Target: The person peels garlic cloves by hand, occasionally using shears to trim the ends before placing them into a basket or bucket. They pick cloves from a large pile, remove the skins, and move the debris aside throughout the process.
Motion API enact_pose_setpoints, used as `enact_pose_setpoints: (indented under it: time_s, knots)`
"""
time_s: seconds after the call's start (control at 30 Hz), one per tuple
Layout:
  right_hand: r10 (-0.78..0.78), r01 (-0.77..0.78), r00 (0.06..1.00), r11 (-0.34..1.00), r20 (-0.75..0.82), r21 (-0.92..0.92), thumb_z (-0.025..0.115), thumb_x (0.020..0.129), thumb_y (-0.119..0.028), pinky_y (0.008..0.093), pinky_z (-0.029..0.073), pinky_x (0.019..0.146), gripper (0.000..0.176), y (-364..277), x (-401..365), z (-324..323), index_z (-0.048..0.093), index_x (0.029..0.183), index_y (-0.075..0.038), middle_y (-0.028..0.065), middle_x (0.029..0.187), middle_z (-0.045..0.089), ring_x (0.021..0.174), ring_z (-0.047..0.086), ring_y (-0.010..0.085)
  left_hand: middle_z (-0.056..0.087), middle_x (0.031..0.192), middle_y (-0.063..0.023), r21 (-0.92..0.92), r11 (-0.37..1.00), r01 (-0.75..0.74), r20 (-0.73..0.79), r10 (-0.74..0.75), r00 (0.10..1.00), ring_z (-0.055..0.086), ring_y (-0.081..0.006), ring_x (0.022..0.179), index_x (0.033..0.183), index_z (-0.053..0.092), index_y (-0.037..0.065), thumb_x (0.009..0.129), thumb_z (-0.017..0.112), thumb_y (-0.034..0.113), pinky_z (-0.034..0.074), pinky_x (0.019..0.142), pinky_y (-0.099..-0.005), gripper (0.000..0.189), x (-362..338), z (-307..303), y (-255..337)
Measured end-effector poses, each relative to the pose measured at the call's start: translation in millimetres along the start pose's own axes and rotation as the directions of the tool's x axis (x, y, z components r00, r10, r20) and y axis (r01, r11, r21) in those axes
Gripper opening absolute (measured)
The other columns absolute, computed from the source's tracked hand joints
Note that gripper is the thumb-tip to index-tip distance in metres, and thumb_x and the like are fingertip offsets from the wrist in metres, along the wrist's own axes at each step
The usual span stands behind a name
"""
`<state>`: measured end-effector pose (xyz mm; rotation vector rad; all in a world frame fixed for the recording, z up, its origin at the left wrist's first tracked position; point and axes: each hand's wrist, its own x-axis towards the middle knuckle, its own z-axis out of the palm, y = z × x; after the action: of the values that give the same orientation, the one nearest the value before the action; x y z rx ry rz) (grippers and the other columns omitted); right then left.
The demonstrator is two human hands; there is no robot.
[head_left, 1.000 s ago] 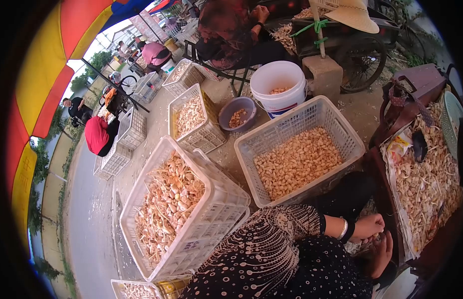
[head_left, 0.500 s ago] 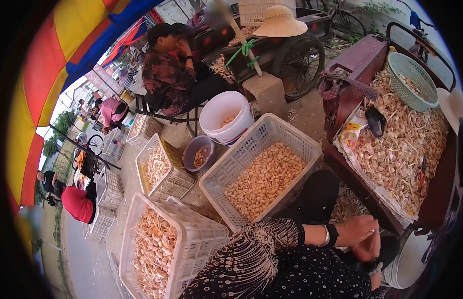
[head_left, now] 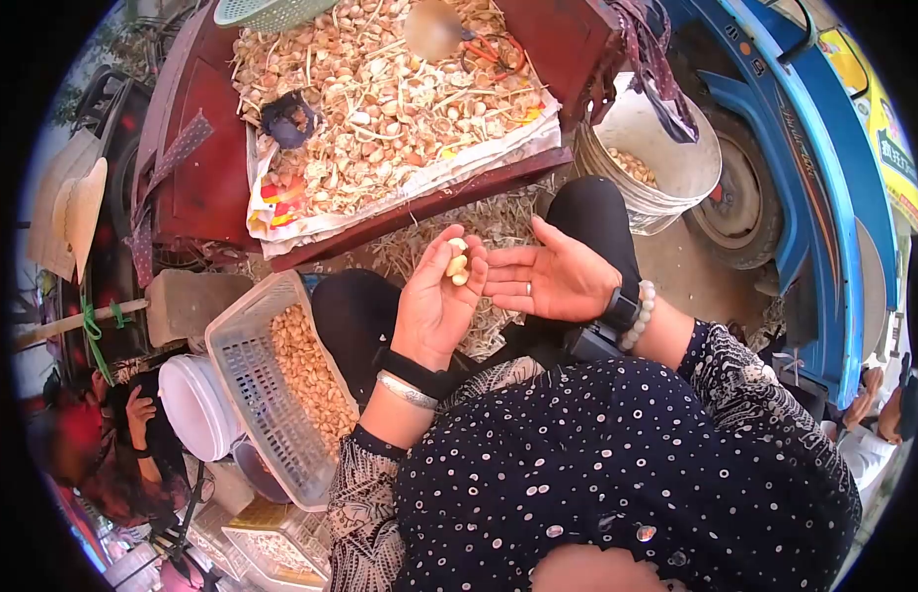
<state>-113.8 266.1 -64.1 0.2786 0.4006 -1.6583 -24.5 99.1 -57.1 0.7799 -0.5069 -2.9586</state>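
Note:
My left hand [head_left: 434, 301] is palm up with its fingers curled around several pale peeled garlic cloves [head_left: 457, 266]. Beside it, my right hand [head_left: 558, 276] lies open, palm up, its fingertips close to the left fingers and cloves. A ring shows on one right finger. Both hands are above my lap, just short of a dark red cart tray [head_left: 429, 212] heaped with unpeeled garlic cloves and dry stems [head_left: 380, 109].
Left of my knee stands a plastic crate [head_left: 244, 345] of garlic cloves, with a white bucket [head_left: 194, 409] beside it. A pale bucket [head_left: 676, 163] stands ahead right, near a blue vehicle [head_left: 814, 197]. Dry husks [head_left: 479, 222] litter the ground. Another person [head_left: 114, 434] sits at left.
The view has swung right, from the crates and seated people to my lap and the cart. My hands, earlier closed together, are now turned palm up, showing cloves in the left.

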Motion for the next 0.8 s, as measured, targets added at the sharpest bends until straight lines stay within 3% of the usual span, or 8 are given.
enact_pose_setpoints:
  time_s: [0.03, 0.07, 0.2, 0.37, 0.43, 0.53, 0.6, 0.8]
  knots:
    - [0.001, -0.001, 1.0, 1.0, -0.003, 0.01, 0.029, 0.092, -0.055, 0.0426, 0.036, 0.102, 0.07, -1, 0, -2, 0.043, 0.121, 0.007, 0.0209, 0.121, 0.048, 0.115, 0.046, 0.032, 0.056, 0.104, -0.0153, -0.088, 0.995, 0.043, -0.026, -0.045, 0.999, 0.056, -0.0241, 0.095, 0.112, 0.051, -0.001, 0.094, 0.045, 0.011, 0.052, 0.079, -0.029, 0.022, -2, 2, -1]
    - [-0.003, 0.003, 1.0, 1.0, -0.009, -0.008, 0.03, 0.093, -0.055, 0.0424, 0.036, 0.101, 0.069, -2, 1, -4, 0.044, 0.121, 0.006, 0.0199, 0.12, 0.05, 0.113, 0.047, 0.031, 0.053, 0.114, -0.0186, -0.137, 0.987, 0.083, 0.114, -0.068, 0.991, 0.053, -0.0286, 0.106, 0.113, 0.051, -0.002, 0.096, 0.041, 0.017, 0.049, 0.089, -0.0351, 0.028, 4, -15, -2]
    - [-0.007, 0.008, 0.999, 1.0, 0.035, -0.013, 0.031, 0.093, -0.054, 0.042, 0.038, 0.098, 0.066, -3, 5, -17, 0.049, 0.117, 0.004, 0.017, 0.116, 0.053, 0.11, 0.049, 0.0274, 0.05, 0.121, -0.0218, -0.177, 0.979, 0.1, 0.207, -0.062, 0.976, 0.046, -0.0321, 0.116, 0.113, 0.051, -0.003, 0.097, 0.037, 0.029, 0.04, 0.099, -0.041, 0.039, -1, -1, -3]
    - [-0.001, 0.0, 0.998, 1.0, 0.062, 0.014, 0.032, 0.093, -0.053, 0.0416, 0.038, 0.099, 0.063, -1, 7, -15, 0.05, 0.113, 0.004, 0.0159, 0.116, 0.053, 0.11, 0.049, 0.0262, 0.05, 0.121, -0.0218, -0.124, 0.99, 0.061, 0.159, -0.041, 0.986, 0.046, -0.0318, 0.116, 0.114, 0.049, -0.005, 0.097, 0.037, 0.029, 0.038, 0.101, -0.0399, 0.04, -5, 5, -8]
    - [-0.002, 0.001, 0.996, 1.0, -0.093, -0.011, 0.033, 0.094, -0.051, 0.0414, 0.038, 0.099, 0.061, 1, 7, -4, 0.051, 0.111, 0.005, 0.0166, 0.116, 0.052, 0.11, 0.049, 0.0265, 0.05, 0.12, -0.0216, -0.1, 0.993, 0.059, 0.169, -0.041, 0.985, 0.046, -0.0318, 0.116, 0.114, 0.049, -0.005, 0.096, 0.037, 0.028, 0.038, 0.101, -0.0396, 0.04, -5, 5, -10]
    - [-0.012, 0.012, 0.996, 1.0, -0.091, 0.001, 0.033, 0.094, -0.05, 0.0415, 0.038, 0.099, 0.061, 4, 11, -8, 0.05, 0.11, 0.006, 0.0176, 0.116, 0.051, 0.11, 0.048, 0.0269, 0.051, 0.118, -0.0203, 0.026, 0.999, -0.02, 0.138, 0.016, 0.99, 0.047, -0.0307, 0.115, 0.113, 0.049, -0.005, 0.095, 0.041, 0.02, 0.037, 0.102, -0.039, 0.031, -3, 3, -17]
    - [-0.016, 0.015, 0.995, 1.0, -0.099, -0.005, 0.033, 0.094, -0.049, 0.0413, 0.038, 0.099, 0.06, 6, 12, -10, 0.05, 0.109, 0.006, 0.018, 0.115, 0.051, 0.11, 0.048, 0.0271, 0.053, 0.116, -0.0175, 0.258, 0.946, -0.197, 0.178, 0.154, 0.972, 0.049, -0.028, 0.114, 0.113, 0.049, -0.003, 0.092, 0.045, 0.008, 0.039, 0.1, -0.0379, 0.023, -1, -1, -23]
    - [-0.018, 0.021, 0.997, 0.999, -0.076, 0.043, 0.032, 0.096, -0.043, 0.0384, 0.04, 0.096, 0.049, 10, 17, -21, 0.05, 0.114, -0.001, 0.0115, 0.112, 0.056, 0.106, 0.051, 0.023, 0.056, 0.113, -0.0126, 0.535, 0.802, -0.266, 0.191, 0.191, 0.963, 0.054, -0.0235, 0.107, 0.112, 0.05, 0.001, 0.09, 0.047, 0.001, 0.043, 0.095, -0.0365, 0.022, -4, 3, -34]
